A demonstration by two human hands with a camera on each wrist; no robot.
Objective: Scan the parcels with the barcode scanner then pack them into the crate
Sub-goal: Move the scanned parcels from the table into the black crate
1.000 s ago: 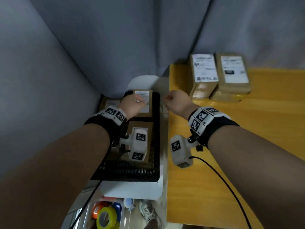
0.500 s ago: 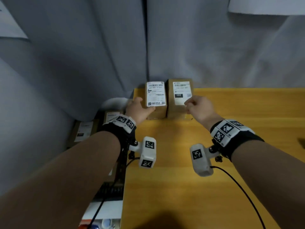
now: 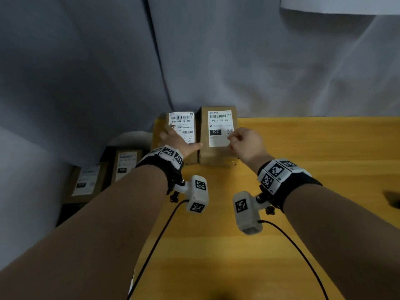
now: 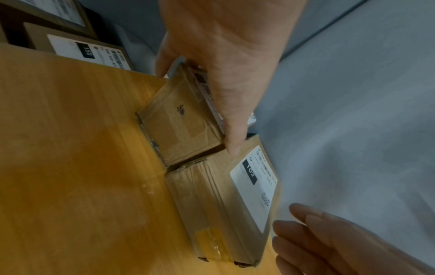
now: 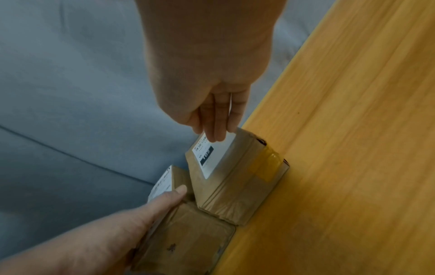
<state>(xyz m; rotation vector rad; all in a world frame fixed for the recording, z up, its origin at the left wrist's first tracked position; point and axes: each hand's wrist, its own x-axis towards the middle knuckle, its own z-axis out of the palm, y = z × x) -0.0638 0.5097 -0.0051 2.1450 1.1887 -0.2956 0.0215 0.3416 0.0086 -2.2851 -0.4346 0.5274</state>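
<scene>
Two brown parcels stand side by side at the far left corner of the yellow table [image 3: 216, 245]. My left hand [image 3: 181, 139] spans the left parcel [image 3: 181, 121], thumb in the gap between the parcels and fingers [image 4: 162, 65] round its left edge. My right hand [image 3: 238, 139] hangs over the right end of the parcel labelled 102 [image 3: 218, 124], fingers [image 5: 214, 130] loosely bent above its label; I cannot tell whether they touch. It holds nothing. Left of the table and lower down, the black crate [image 3: 65, 215] holds two labelled parcels [image 3: 125, 165].
A grey curtain [image 3: 259, 61] hangs close behind the parcels. A dark object [image 3: 391, 200] lies at the table's right edge, cut off by the frame. The wrist cameras' cables [image 3: 292, 245] trail over the near table.
My view has swung from the crate to the table. Both hands have left the crate and come up to the two parcels; the left hand has now spread across the left one.
</scene>
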